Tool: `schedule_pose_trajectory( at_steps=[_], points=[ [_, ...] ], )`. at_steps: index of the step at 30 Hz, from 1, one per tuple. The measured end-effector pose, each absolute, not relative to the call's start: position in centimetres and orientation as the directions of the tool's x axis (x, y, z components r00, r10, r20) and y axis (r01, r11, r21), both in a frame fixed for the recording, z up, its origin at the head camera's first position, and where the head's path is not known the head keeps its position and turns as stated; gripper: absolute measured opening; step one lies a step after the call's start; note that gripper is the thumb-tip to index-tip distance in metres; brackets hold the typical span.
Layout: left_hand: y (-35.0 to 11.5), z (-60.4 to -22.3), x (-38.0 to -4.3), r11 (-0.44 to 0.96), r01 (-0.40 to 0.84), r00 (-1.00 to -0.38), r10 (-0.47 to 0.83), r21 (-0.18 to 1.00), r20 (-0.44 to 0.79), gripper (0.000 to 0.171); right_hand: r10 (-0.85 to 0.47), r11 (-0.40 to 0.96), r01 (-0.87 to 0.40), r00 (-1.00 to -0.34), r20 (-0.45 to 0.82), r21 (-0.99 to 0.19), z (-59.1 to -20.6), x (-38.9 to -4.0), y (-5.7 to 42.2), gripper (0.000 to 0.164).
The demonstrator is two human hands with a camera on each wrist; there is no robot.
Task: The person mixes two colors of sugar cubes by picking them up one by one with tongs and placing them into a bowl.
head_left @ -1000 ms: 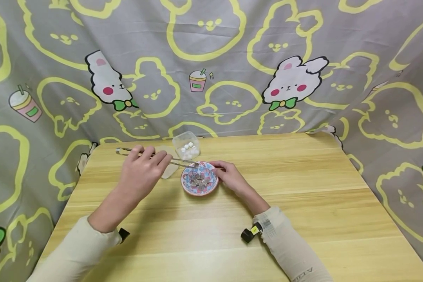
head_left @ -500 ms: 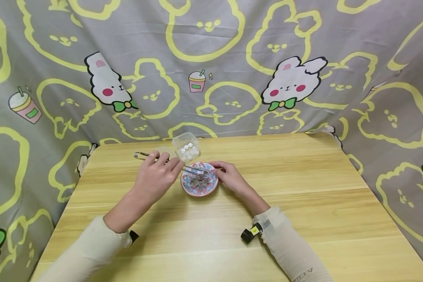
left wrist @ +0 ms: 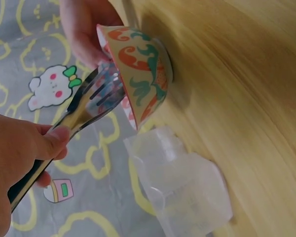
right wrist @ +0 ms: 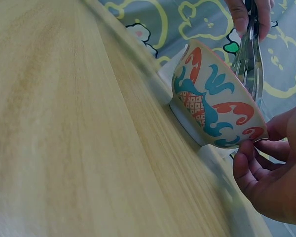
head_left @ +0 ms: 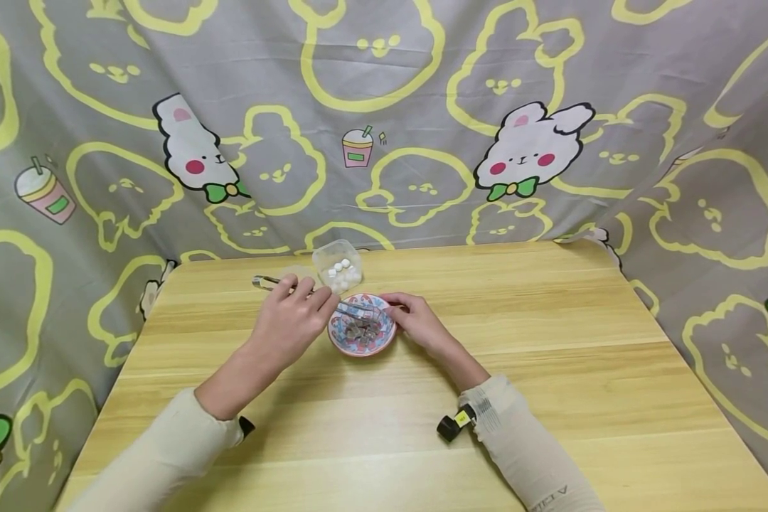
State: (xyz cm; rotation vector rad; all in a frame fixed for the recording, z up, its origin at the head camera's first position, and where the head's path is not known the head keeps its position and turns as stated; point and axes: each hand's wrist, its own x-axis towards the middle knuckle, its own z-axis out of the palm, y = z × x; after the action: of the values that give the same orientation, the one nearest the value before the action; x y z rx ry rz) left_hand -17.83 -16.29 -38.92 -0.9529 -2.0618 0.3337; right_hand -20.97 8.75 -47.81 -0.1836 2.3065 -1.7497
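Note:
My left hand (head_left: 294,320) grips a pair of metal tongs (left wrist: 81,112) with slotted, fork-like ends. The tongs' tips reach down inside a small patterned bowl (right wrist: 197,94), among several greyish, shiny pieces (head_left: 362,332). Whether the tips hold a piece cannot be made out. On the bowl's right side, my right hand (head_left: 419,327) pinches the rim, thumb and fingers on either side of it, as the right wrist view shows. The bowl stands upright on the table. Just behind it is a clear plastic container (head_left: 325,256) with several white pieces (head_left: 339,267).
A pale flat thing (head_left: 304,271), partly hidden by the left hand and tongs, lies left of the container. The wooden table (head_left: 550,320) ends at a patterned grey curtain (head_left: 422,128) behind and on both sides.
My left hand has moved right and the tongs have gone from above the bowl's far rim down into its contents. The right hand and the bowl have stayed in place.

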Motion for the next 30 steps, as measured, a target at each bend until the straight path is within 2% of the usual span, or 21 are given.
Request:
schedule_pose_trajectory(
  at_steps=[9,30],
  points=[
    [-17.2,-37.5,-18.8,0.690,0.476,-0.358,0.718,-0.545,0.597,0.027,-0.242,0.262,0.057,-0.962,-0.123,-0.963,-47.7,-20.9,8.7,0.035],
    [-18.9,-34.3,-22.7,0.740,0.408,-0.382,0.671,-0.535,0.636,0.025,-0.246,0.271,0.043,-0.963,-0.112,-0.962,-48.0,-21.0,8.7,0.036]
  ],
)
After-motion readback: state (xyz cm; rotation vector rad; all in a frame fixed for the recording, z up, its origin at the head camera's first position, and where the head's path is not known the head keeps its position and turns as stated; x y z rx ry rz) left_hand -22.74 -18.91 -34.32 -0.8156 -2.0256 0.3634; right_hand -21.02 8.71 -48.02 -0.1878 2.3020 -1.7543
